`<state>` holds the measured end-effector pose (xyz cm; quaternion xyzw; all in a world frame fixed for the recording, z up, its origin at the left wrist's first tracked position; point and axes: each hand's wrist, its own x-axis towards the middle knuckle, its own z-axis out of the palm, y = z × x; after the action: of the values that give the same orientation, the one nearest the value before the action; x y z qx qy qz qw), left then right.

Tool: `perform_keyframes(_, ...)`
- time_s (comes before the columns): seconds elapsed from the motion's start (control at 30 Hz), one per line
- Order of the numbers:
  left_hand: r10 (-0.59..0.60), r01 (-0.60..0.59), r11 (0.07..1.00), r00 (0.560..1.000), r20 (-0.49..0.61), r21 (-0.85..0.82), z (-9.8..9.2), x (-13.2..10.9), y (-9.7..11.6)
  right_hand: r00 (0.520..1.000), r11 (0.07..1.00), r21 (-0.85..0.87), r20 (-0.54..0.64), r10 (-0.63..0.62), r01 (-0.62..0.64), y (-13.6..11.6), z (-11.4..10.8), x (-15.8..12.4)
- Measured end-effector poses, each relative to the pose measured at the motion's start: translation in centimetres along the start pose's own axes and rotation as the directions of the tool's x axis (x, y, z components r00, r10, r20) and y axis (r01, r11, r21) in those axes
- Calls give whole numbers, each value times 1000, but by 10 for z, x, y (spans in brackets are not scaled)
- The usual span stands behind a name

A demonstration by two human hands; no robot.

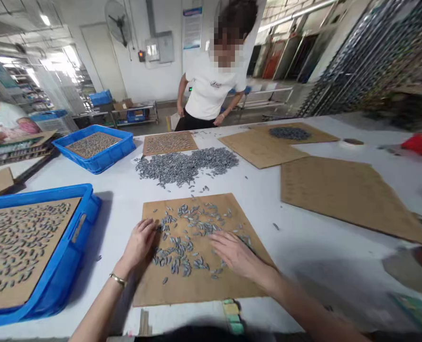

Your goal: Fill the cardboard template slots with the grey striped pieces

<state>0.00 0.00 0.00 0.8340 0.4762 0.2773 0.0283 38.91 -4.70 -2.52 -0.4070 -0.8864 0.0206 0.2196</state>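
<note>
A brown cardboard sheet (pixel 182 292) lies in front of me, with many small grey oval pieces (pixel 178 249) scattered over it. My left hand (pixel 142 242) rests at the sheet's left side, its fingertips touching pieces there. Over the right half, my right hand (pixel 232 251) lies flat, fingers stretched out, on or just above other pieces. Neither hand grips anything that I can see. Just beyond the sheet is a large heap of the same grey pieces (pixel 182 166). What lies under my right palm is hidden.
Two blue trays, the near tray (pixel 86 209) and the far tray (pixel 123 147), hold sheets covered with pieces. More cardboard (pixel 342 199) lies at right. A white round container (pixel 351 143) stands behind it. Across the table stands a person (pixel 211 90); another person (pixel 7 118) sits far left.
</note>
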Motion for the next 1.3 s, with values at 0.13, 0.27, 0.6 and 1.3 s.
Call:
perform_keyframes(0.13, 2, -3, 999, 999, -32, -40, 16, 33, -10, 998, 999, -7, -44, 45, -46, 15, -8, 15)
perform_keyframes(0.27, -16, 16, 999, 1000, -16, -46, 41, 67, -22, 993, 994, 26, -27, 111, -110, 33, 0, 49)
perform_keyframes(0.6, -183, 181, 951, 983, 16, -252, 52, 73, -34, 908, 924, 80, 233, 347, -374, 47, 31, 155)
perform_keyframes(1.3, -199, 210, 958, 977, 75, -194, 49, 92, -65, 698, 703, -44, -174, 694, -710, 70, -34, 45)
